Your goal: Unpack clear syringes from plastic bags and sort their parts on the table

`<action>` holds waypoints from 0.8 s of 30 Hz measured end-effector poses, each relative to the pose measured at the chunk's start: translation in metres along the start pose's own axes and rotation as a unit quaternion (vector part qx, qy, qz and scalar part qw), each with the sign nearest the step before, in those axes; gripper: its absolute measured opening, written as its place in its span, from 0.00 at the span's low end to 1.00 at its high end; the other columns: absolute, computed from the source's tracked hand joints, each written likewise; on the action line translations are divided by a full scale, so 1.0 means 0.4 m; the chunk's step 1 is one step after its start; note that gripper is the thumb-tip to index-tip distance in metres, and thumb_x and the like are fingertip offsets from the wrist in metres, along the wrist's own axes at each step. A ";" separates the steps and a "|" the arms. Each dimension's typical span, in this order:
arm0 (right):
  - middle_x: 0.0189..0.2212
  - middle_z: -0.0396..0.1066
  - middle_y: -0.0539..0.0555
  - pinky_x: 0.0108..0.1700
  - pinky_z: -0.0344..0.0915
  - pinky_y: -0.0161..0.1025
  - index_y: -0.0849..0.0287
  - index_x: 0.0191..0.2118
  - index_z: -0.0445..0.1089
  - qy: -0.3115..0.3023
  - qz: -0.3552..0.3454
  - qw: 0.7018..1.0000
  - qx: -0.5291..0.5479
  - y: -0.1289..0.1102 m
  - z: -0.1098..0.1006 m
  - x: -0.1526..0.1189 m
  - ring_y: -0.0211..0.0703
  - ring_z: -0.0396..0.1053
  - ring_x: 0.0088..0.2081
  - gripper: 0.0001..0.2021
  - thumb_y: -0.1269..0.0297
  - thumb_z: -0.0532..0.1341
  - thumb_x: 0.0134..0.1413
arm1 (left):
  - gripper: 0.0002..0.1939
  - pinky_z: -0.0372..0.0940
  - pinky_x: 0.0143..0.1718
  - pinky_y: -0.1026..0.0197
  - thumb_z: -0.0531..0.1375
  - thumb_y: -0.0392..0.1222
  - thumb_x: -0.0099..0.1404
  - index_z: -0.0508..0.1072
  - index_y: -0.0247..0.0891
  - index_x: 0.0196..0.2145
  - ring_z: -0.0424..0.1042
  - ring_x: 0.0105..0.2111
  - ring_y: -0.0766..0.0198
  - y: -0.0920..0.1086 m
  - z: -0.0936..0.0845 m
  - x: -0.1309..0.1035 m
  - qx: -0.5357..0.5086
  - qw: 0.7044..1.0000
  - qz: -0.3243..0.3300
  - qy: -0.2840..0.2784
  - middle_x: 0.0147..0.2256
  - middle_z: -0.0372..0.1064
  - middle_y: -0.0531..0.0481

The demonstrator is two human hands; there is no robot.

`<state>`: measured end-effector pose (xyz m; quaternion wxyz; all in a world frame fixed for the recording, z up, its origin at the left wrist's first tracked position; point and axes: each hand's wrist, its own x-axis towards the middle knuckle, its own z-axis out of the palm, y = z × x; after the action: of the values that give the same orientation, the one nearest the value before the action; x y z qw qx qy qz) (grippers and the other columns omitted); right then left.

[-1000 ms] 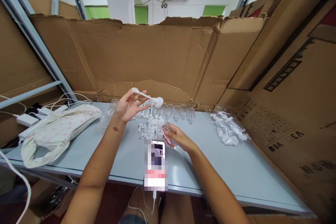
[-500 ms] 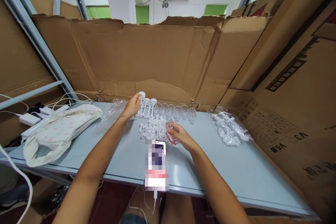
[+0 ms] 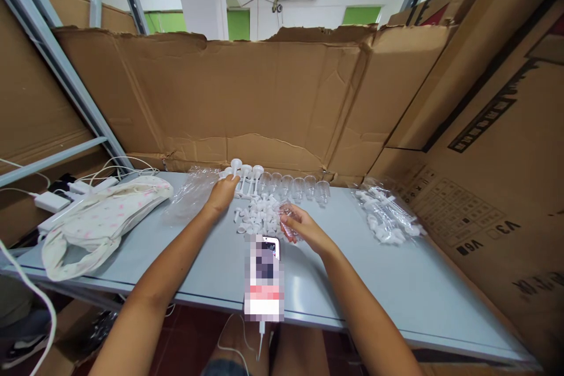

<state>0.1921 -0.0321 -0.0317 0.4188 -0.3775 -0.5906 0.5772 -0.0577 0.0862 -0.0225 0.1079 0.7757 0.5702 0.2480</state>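
My left hand is at the back left of the table, its fingers closed round the stem of a white plastic funnel-shaped piece. The piece's round wide end shows above my fingertips. Beside it stand more white stemmed pieces, in a row with several clear ribbed plastic cups. My right hand is closed round a clear plastic cup, just right of a heap of small white plastic parts. Its fingers partly show through the clear wall.
A phone with a cable lies in front of the heap. Left are a clear plastic bag, a white cloth pouch and white power adapters. Bagged white parts lie right. Cardboard walls the back.
My left hand has come down slightly, and the white piece's round end now stands above the fingers. My right hand stays in place with the clear cup.
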 end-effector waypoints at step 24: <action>0.39 0.64 0.51 0.35 0.65 0.40 0.49 0.52 0.48 0.295 -0.043 0.954 0.006 0.032 -0.084 0.037 0.41 0.66 0.33 0.32 0.64 0.61 0.38 | 0.22 0.61 0.49 0.54 0.50 0.32 0.63 0.64 0.35 0.55 0.67 0.48 0.51 -0.011 0.032 -0.020 0.160 0.987 0.006 0.009 0.50 0.64 0.36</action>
<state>0.2176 -0.0052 -0.0441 0.6010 -0.5032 -0.4527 0.4251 -0.0568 0.0815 -0.0375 -0.0240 0.7842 0.5987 0.1609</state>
